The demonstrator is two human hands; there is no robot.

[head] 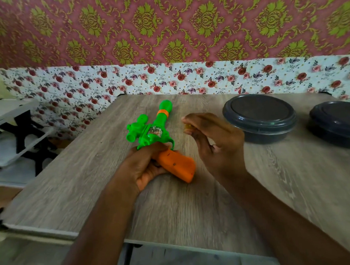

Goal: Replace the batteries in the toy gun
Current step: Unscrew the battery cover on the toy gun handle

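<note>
A green toy gun (155, 127) with an orange grip (178, 166) lies on its side on the wooden table (174, 210), barrel pointing away from me. My left hand (145, 167) grips it where the green body meets the orange grip. Just right of the gun, my right hand (213, 138) hovers above the table with its fingers curled, pinching a small yellowish object (188, 127) at the fingertips; blur hides what that object is.
Two dark round lidded containers stand at the right, one (260, 118) close to my right hand and another (339, 123) at the table's right edge. A white shelf unit (8, 130) stands left of the table. Floral wallpaper backs the table.
</note>
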